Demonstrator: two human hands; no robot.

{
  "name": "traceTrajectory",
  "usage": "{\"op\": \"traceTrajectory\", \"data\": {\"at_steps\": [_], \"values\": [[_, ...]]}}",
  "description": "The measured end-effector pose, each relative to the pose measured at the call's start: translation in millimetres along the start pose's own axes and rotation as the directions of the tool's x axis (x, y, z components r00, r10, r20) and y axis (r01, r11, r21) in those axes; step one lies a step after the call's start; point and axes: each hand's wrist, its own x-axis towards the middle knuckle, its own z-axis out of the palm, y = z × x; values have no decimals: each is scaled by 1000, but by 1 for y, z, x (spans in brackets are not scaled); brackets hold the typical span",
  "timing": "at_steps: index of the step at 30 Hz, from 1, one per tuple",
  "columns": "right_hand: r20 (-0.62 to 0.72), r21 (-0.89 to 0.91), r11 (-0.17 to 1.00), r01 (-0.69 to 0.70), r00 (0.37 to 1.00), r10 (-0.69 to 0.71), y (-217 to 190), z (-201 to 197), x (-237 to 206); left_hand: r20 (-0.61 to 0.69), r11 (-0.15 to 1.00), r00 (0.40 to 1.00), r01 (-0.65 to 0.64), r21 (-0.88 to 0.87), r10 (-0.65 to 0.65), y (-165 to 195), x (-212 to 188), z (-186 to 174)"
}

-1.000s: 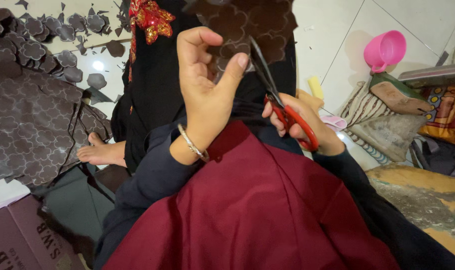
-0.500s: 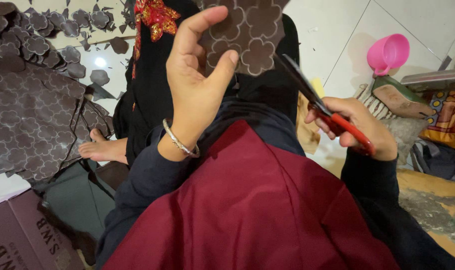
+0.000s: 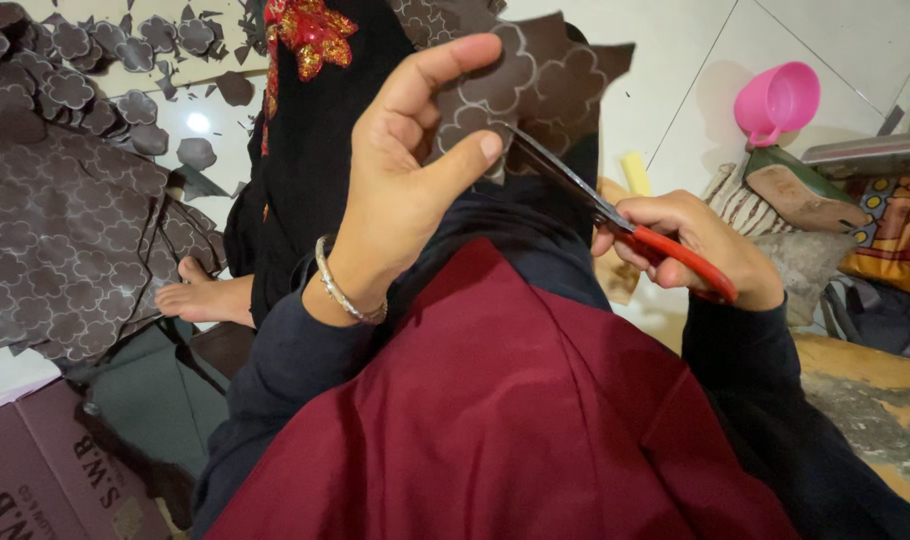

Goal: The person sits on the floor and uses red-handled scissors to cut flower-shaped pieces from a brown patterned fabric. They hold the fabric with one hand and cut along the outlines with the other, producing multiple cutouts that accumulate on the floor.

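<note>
My left hand (image 3: 405,190) is raised at centre and pinches a brown sheet piece (image 3: 545,75) printed with pale flower outlines, thumb in front and fingers behind. A silver bangle circles that wrist. My right hand (image 3: 700,245) grips red-handled scissors (image 3: 615,215), whose dark blades point up-left into the lower edge of the brown piece, just beside my left thumb. Dark red cloth (image 3: 495,420) covers my lap below both hands.
A large brown patterned sheet (image 3: 65,230) and several cut flower shapes (image 3: 70,90) lie on the white tiled floor at left. A bare foot (image 3: 200,295) rests beside them. A pink cup (image 3: 780,100) stands at upper right, a cardboard box (image 3: 45,470) at lower left.
My right hand pulled the scissors away to the right, then brought them back so the blades meet the brown piece. My left hand turned the piece slightly and lifted it.
</note>
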Motion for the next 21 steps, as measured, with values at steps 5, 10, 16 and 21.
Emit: {"op": "traceTrajectory", "data": {"at_steps": [5,10,16,21], "values": [[-36,29,999,-18,999,19,1,3,0,41,999,998,48,24,-49,4,-1,3],[-27,5,1000,30,999,-29,2,7,3,74,996,996,49,75,-54,8,-1,5],[59,29,999,41,997,-43,3,6,14,104,996,994,20,87,-29,10,-2,7],[96,134,991,15,995,-28,1,8,17,125,994,991,38,102,-51,9,-1,9]]}}
